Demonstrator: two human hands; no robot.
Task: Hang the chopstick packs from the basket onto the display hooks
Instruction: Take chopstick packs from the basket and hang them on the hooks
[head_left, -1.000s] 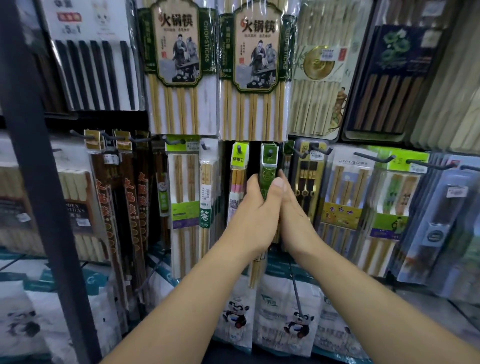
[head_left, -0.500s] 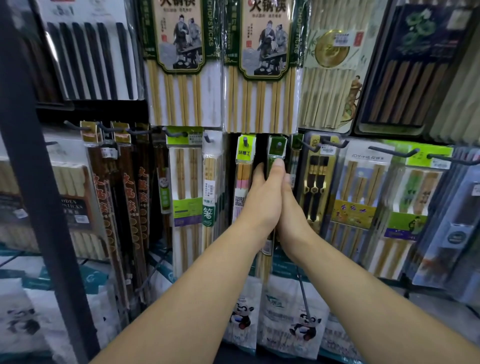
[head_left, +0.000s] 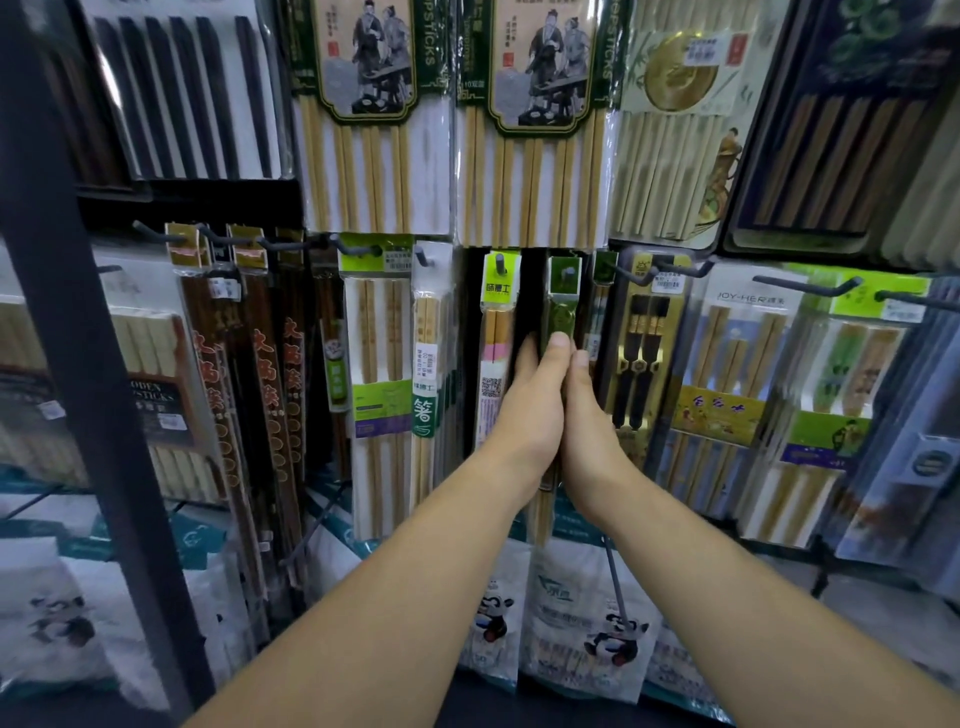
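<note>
A narrow chopstick pack (head_left: 562, 291) with a dark green header hangs upright in the middle of the lower display row, its header up at the hook line. My left hand (head_left: 527, 410) grips its left side, thumb lying on the front just under the header. Pressed against that hand, my right hand (head_left: 589, 421) holds the pack's right side. The pack's bamboo tips (head_left: 543, 512) show below my wrists. Its hook is hidden behind the header. The basket is out of view.
A lime-headed pack (head_left: 500, 291) hangs just left of it and a black-and-gold pack (head_left: 644, 343) just right. Bare hook ends (head_left: 810, 286) jut out at the right. Large packs (head_left: 530, 156) fill the row above. A black upright post (head_left: 78, 364) stands at left and panda bags (head_left: 613, 634) below.
Both hands stay clasped on the green pack, which has risen a little along the display toward the hook line. The view has moved in closer.
</note>
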